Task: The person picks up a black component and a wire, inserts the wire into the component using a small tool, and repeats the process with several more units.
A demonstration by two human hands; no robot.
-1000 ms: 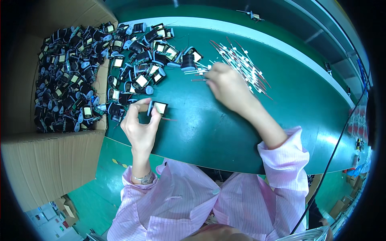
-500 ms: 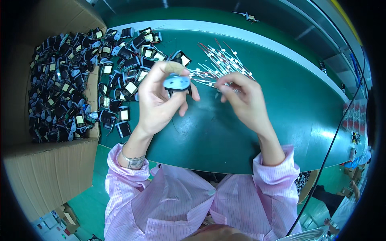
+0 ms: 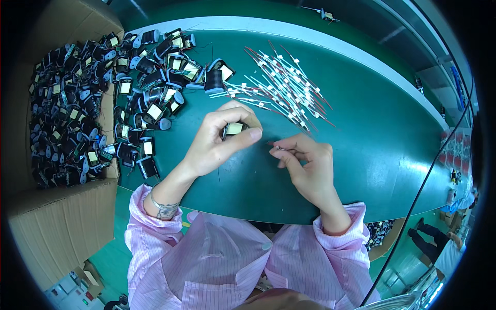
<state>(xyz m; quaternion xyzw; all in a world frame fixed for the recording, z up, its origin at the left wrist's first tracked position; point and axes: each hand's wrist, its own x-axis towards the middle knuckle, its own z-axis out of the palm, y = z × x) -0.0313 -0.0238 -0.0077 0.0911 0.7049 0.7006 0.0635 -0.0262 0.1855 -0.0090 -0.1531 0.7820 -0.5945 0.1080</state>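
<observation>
green matte surface point(image 3: 372, 155) is filling the middle of the frame, curving toward the rim. a heap of small dark transformer parts point(image 3: 150, 88) is lying across its upper left, many showing a pale square face, some with bluish-grey rounded ends. further left, a brown cardboard box point(image 3: 62, 227) is holding a denser pile of the same parts point(image 3: 62, 113). a fan of thin white and red wire leads point(image 3: 289, 88) is spreading over the upper centre, well apart from the box. nothing is standing between the hands and either pile.

left hand point(image 3: 219, 139) is sitting at centre frame, fingers curled closed around one small transformer point(image 3: 233, 128), thumb pressing along its lower edge. the piece is showing a pale yellowish rectangular face in a dark frame; the rest is hidden by fingers.

right hand point(image 3: 305, 165) is sitting just right of it, thumb and forefinger pinching narrow on a single thin lead point(image 3: 274, 146), its red tip pointing toward the transformer, not touching it.

pink striped sleeves point(image 3: 330, 243) are entering from the lower edge; a bracelet point(image 3: 160, 204) is circling the left wrist.
</observation>
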